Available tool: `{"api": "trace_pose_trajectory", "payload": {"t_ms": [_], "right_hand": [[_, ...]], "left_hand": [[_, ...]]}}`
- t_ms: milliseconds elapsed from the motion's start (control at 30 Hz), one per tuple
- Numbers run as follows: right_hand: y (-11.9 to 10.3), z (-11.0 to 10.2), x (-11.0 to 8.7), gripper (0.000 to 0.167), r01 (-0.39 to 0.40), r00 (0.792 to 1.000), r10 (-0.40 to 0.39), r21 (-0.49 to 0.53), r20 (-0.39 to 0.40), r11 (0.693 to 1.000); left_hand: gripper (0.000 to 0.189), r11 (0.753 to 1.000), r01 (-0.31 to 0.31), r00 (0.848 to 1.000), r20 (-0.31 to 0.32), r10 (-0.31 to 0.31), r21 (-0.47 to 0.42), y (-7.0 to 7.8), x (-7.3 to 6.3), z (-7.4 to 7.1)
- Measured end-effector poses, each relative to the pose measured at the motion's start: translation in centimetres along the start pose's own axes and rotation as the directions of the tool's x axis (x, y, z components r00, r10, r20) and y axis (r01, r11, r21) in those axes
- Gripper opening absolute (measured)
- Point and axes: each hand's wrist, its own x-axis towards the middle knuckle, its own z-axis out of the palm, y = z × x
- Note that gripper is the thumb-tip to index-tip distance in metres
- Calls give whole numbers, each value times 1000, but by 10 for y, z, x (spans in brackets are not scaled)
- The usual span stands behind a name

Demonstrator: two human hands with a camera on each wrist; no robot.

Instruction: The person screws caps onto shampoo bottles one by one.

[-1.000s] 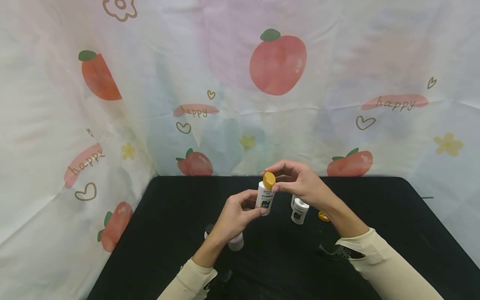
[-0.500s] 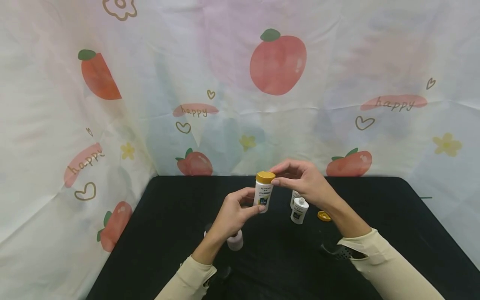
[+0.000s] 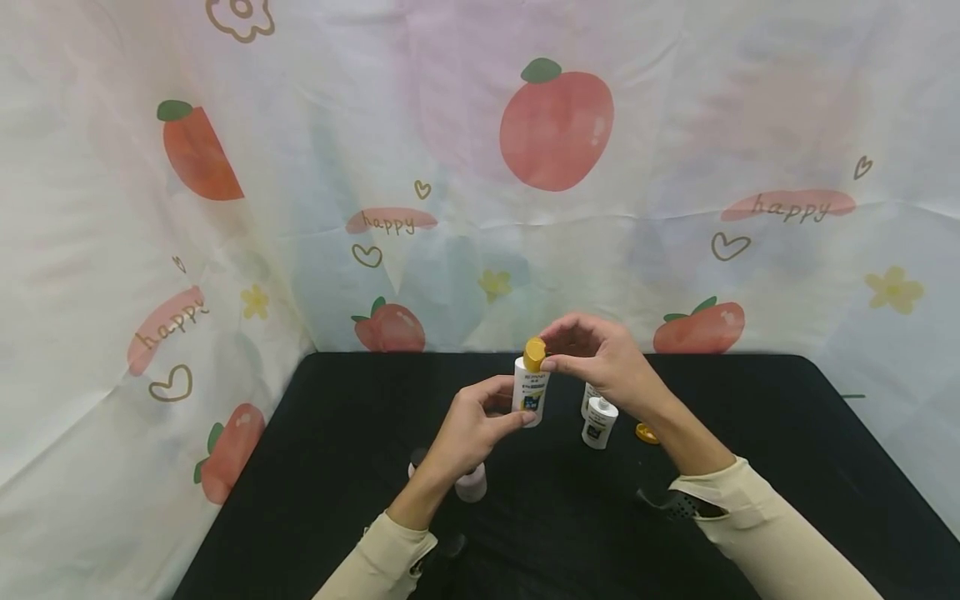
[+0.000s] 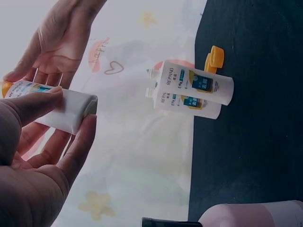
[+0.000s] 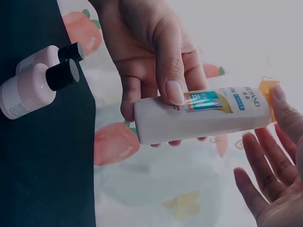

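The left hand [image 3: 467, 429] gripped the labelled white bottle [image 3: 531, 398], its thumb laid across the front face and its remaining fingers curled behind the body. The bottle was held raised above the black surface [image 3: 547, 533], near upright, with a slight tilt. At its top end, the right hand [image 3: 606, 360] pinched the yellow cap [image 3: 535, 354] between thumb and index finger; its other fingers were spread apart, clear of the bottle. The left forearm rose to the bottle from its near left side, the right forearm from its near right side. To the right of the bottle, two uncapped white bottles [image 4: 202, 85] stood close together, and at least one loose yellow cap [image 3: 647, 434] lay farther right. Two pink bottles [image 5: 31, 90] with black caps [image 5: 63, 74] stood to its near left.
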Motion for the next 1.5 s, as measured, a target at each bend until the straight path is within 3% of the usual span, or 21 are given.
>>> {"api": "trace_pose_trajectory", "payload": {"t_ms": [333,767,1233,1500], "right_hand": [[-1,6,1,35,13,999,-14,22,43,1000],[-1,1,-1,44,-4,995,1,29,98,1000],[0,-3,-2,35,-17,998,17,-12,52,1000],[0,-1,0,40,-23,998,23,-9,54,1000]], "left_hand": [[38,1000,-12,1000,12,12,8,0,1,4],[37,1000,2,1000,-29,-2,-24,-1,1,-1],[37,1000,20,1000,-16,-21,-19,-3,0,-2],[37,1000,10,1000,-15,-10,-25,-2,1,-1]]}}
